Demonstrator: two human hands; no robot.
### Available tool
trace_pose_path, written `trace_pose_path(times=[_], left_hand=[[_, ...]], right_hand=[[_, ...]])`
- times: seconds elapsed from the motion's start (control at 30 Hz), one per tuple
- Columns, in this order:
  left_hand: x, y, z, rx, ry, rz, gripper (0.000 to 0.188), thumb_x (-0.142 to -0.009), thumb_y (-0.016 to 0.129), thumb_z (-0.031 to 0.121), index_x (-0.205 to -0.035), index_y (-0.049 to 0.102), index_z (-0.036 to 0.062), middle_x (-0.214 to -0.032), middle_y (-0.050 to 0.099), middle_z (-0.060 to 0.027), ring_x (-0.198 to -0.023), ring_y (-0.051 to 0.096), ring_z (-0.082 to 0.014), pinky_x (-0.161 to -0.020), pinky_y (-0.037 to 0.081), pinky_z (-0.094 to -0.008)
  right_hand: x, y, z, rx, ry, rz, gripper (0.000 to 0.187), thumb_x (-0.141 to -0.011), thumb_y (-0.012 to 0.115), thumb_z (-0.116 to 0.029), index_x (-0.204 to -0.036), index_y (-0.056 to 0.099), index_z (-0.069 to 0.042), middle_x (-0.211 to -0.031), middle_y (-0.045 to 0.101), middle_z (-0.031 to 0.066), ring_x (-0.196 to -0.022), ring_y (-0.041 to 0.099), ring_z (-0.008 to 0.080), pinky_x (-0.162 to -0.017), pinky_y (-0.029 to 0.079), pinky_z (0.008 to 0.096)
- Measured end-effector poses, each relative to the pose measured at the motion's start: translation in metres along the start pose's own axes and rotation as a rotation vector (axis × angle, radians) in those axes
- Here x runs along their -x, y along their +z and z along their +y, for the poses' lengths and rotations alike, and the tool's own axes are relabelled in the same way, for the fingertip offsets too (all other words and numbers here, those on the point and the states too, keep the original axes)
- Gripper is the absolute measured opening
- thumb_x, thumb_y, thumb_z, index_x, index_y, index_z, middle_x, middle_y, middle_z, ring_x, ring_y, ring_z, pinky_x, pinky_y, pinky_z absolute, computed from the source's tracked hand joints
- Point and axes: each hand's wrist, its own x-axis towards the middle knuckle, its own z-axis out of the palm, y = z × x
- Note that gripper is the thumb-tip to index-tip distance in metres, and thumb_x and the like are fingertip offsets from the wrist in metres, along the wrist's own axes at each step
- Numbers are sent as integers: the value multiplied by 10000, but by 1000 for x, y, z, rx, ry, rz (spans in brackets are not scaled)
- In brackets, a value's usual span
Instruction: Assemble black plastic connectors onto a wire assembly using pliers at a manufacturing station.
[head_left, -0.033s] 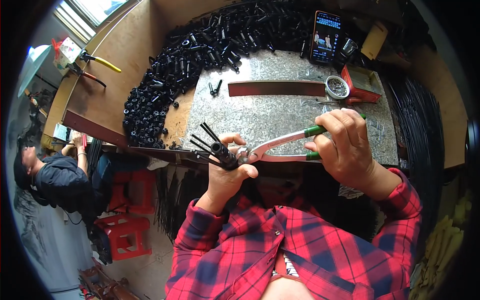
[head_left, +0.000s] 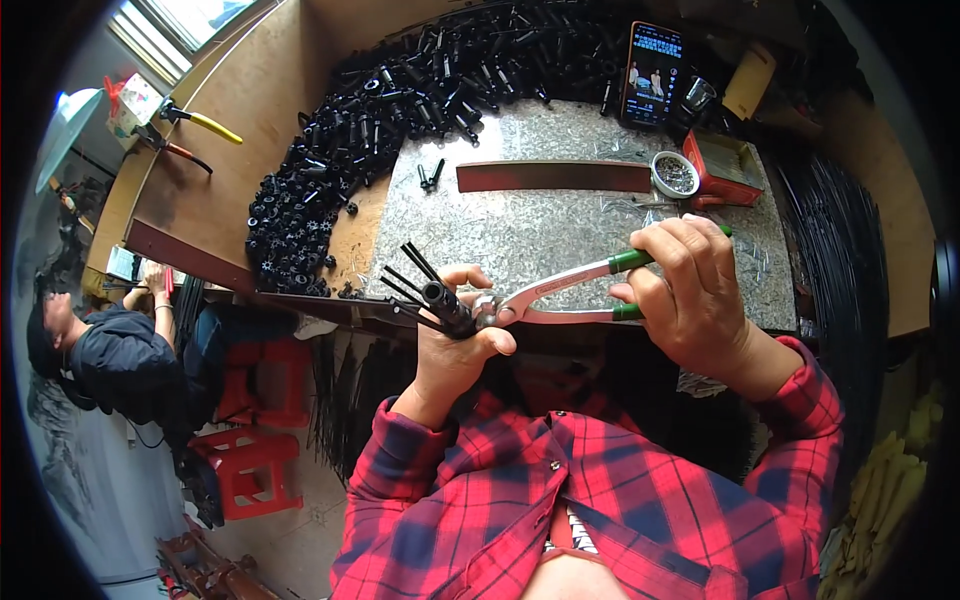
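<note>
Two pliers handles (head_left: 630, 261) fill the right hand (head_left: 688, 287); left hand (head_left: 447, 366) grips black assembly (head_left: 446, 306) by table's edge (head_left: 345, 303).

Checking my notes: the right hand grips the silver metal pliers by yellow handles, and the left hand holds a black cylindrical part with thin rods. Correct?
Not quite: in the head view, the silver metal pliers in the right hand have green handles, not yellow.

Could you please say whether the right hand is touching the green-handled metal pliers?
Touching: the head view shows the right hand wrapped around the green-handled metal pliers at the handles.
</note>
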Motion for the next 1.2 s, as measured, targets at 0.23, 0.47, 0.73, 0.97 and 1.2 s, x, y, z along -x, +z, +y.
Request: trace_pose_path(times=[0.23,0.47,0.73,0.97,1.2], left_hand=[[1,7,7,82,-29,12,574,-647,850,61,-1083,477,22,-844,647,-43,-814,620,-103,-712,493,-230],[2,11,8,-40,4,67,479,-660,839,51,-1021,526,12,-814,645,-43,-758,615,-97,-684,492,-227],[6,0,3,104,81,-68,668,-556,874,266,-1066,529,9,-829,628,-17,-756,591,-72,-628,436,-197],[14,3,19,128,-132,-202,561,-538,910,172,-999,634,11,-764,622,6,-711,559,-68,-638,438,-211],[8,-4,17,-145,12,-298,455,-569,895,174,-943,683,26,-884,647,-30,-812,585,-109,-698,458,-259]], right_hand=[[3,-3,-2,1,-2,13,261,-727,726,-164,-814,505,-54,-1012,554,118,-944,544,276,-821,424,424],[7,-6,-5,85,-47,53,271,-745,706,-165,-753,450,-75,-936,564,99,-854,555,249,-754,428,392],[19,-10,-6,-771,242,-338,367,-680,797,-215,-723,475,-45,-790,537,100,-692,512,297,-622,421,366],[43,3,-11,-1835,753,-1180,188,-825,695,-126,-821,541,-18,-781,653,79,-716,631,141,-638,505,296],[23,-8,-10,-1774,648,-1251,486,-790,738,-225,-1121,446,-20,-773,621,86,-691,631,165,-609,510,302]])
